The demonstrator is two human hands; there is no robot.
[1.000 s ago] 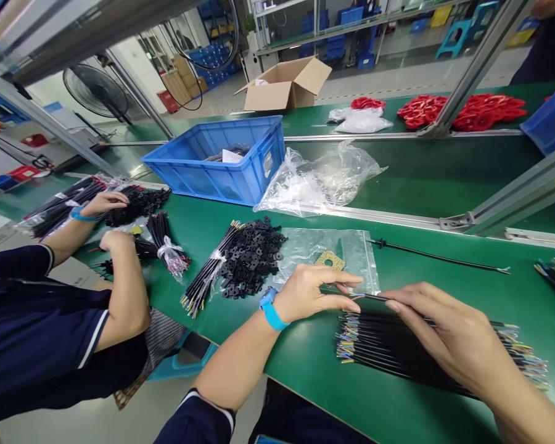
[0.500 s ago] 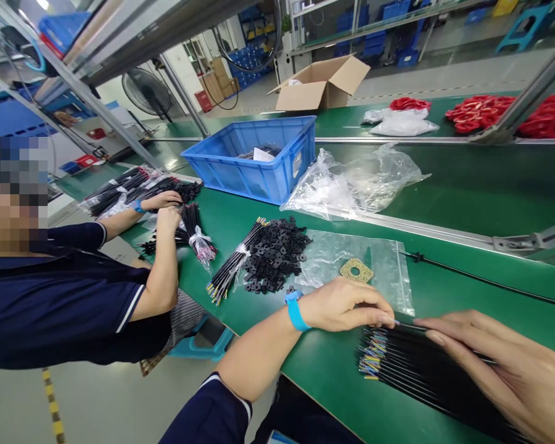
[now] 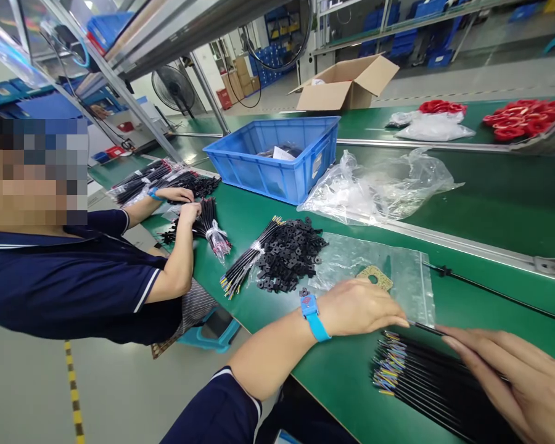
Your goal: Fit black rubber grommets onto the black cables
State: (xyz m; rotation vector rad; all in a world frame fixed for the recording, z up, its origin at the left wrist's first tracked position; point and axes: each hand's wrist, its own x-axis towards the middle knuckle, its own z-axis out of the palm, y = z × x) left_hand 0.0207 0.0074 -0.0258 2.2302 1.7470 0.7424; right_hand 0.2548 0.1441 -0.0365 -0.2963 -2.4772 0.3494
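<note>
A flat row of black cables (image 3: 425, 382) with coloured wire ends lies on the green table (image 3: 342, 370) at the lower right. My left hand (image 3: 361, 305), with a blue wrist strap, pinches the end of one thin black cable just above the row. My right hand (image 3: 513, 376) rests on the row, its fingers along that same cable. A clear zip bag (image 3: 398, 271) holding a tan gasket lies just beyond my left hand. A pile of small black rubber pieces (image 3: 291, 253) and a tied cable bundle (image 3: 247, 259) sit to the left.
A co-worker in a dark blue shirt (image 3: 74, 277) works at the left with more cable bundles (image 3: 203, 222). A blue crate (image 3: 282, 157), crumpled clear bags (image 3: 379, 185), a cardboard box (image 3: 346, 83) and red rings (image 3: 518, 117) lie farther back. One lone cable (image 3: 499, 293) lies at right.
The view has swung left and down, so the cable row now sits lower right. My hands stay on the same cable. The co-worker's hands have moved closer together.
</note>
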